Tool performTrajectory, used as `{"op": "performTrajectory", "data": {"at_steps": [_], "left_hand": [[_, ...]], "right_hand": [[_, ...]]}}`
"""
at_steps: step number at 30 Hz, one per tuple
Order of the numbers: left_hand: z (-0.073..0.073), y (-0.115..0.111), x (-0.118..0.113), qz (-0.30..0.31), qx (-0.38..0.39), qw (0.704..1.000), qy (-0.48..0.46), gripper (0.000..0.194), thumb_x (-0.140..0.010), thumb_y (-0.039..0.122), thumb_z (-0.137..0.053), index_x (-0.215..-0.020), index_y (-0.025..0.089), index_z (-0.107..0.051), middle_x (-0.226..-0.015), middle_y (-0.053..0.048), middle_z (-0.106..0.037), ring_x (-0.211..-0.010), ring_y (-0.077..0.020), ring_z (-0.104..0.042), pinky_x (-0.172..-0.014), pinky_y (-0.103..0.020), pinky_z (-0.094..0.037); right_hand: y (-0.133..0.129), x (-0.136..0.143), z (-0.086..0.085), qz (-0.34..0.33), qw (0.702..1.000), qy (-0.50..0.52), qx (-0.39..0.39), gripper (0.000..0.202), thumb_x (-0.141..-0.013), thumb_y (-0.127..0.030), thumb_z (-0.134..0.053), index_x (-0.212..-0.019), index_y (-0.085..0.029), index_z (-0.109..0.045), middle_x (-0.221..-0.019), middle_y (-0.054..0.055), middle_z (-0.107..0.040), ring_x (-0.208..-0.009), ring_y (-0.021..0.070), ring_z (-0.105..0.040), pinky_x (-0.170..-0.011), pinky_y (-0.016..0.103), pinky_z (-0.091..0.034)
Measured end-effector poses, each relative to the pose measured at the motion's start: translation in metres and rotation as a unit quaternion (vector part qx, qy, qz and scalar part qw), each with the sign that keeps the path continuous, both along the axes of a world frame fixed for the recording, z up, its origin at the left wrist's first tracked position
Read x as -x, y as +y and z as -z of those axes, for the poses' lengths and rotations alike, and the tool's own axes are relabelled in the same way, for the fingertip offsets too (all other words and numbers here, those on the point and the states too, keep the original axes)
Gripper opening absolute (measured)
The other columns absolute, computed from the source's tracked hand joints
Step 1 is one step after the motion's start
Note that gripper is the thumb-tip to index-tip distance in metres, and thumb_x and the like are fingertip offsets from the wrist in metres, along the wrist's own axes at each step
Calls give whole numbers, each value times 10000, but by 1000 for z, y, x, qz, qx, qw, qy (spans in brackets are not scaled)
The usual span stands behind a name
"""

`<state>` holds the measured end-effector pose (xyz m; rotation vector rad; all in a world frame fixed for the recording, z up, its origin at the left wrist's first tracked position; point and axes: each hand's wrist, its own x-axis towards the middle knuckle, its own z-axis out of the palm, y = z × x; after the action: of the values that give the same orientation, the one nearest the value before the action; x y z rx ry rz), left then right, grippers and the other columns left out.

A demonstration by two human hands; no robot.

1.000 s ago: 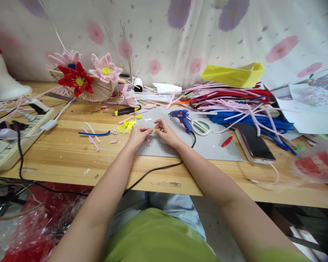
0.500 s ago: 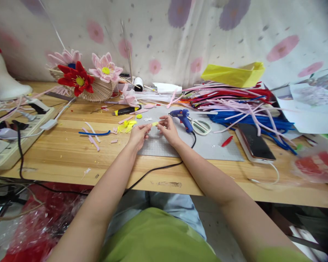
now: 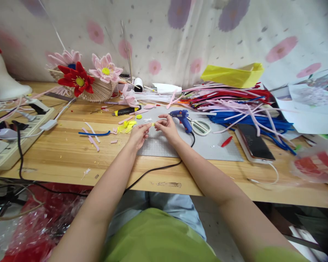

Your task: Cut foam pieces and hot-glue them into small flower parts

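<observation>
A small yellow strip [image 3: 153, 124] is pinched between the fingertips of my left hand [image 3: 139, 134] and my right hand [image 3: 166, 128], over the grey cutting mat [image 3: 207, 147]. Most of the strip is hidden by my fingers. Just right of my right hand a blue glue gun [image 3: 182, 117] lies on the mat, its nozzle pointing left. White-handled scissors [image 3: 200, 126] rest beside it. Yellow scraps [image 3: 126, 126] lie left of my left hand, near a round yellow disc [image 3: 139, 116].
Behind are a yellow-and-black cutter [image 3: 126, 110], fuzzy flowers [image 3: 79, 80] and bundles of pipe cleaners [image 3: 229, 98]. A phone [image 3: 255, 142] lies at right, a power strip [image 3: 22, 134] at left. The glue gun's black cord [image 3: 153, 169] runs under my right forearm.
My right fingers have moved slightly left and closed in on the strip, so less of the yellow shows between my hands. The things on the table have stayed put.
</observation>
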<state>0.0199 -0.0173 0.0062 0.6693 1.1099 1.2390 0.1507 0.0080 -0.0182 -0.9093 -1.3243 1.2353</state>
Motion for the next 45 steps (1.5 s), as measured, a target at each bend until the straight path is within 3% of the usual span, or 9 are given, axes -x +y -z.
{"op": "performTrajectory", "data": {"at_steps": [8,15,28,37,42,45], "left_hand": [[-5,1,6,32,45,998,-22,424,-611,517,-737,-716,117,-641,-622,-2,-549,-485,-28,-432,-381,-149,-298],[1,0,1,10,-4,1000,18,348,-451,307,-851,-616,111,-616,-545,41,-505,-450,-7,-380,-356,-123,-261],[-4,3,3,5,37,998,-55,171,-599,91,-766,-586,75,-596,-476,62,-419,-389,28,-292,-323,-92,-173],[-6,5,4,18,66,993,-96,165,-673,50,-711,-611,87,-562,-500,58,-444,-365,31,-277,-299,-86,-159],[-2,9,4,3,52,980,-193,301,-689,42,-698,-544,127,-448,-472,77,-395,-365,21,-293,-317,-92,-189],[-1,10,3,-18,43,968,-248,287,-703,54,-693,-564,135,-456,-485,75,-421,-389,15,-350,-358,-91,-258]], "right_hand": [[2,-3,1,15,1000,0,8,426,-656,-382,-652,-954,-238,-383,-709,-62,-564,-669,104,-575,-635,263,-489],[-1,-3,0,-7,1000,20,10,399,-644,-334,-664,-935,-233,-411,-685,-67,-572,-636,90,-559,-587,234,-463],[-2,1,-1,-3,1000,15,8,395,-633,-326,-675,-923,-231,-424,-682,-65,-575,-625,90,-539,-550,220,-445],[-3,4,-1,-14,1000,5,1,398,-638,-340,-675,-930,-239,-425,-701,-60,-582,-634,95,-534,-523,213,-445],[-4,6,-2,-28,999,36,17,456,-617,-362,-713,-945,-244,-420,-764,-53,-594,-702,100,-576,-654,262,-511],[-6,7,-4,-40,998,44,34,467,-613,-356,-723,-952,-244,-422,-812,-38,-613,-759,108,-597,-769,307,-517]]}}
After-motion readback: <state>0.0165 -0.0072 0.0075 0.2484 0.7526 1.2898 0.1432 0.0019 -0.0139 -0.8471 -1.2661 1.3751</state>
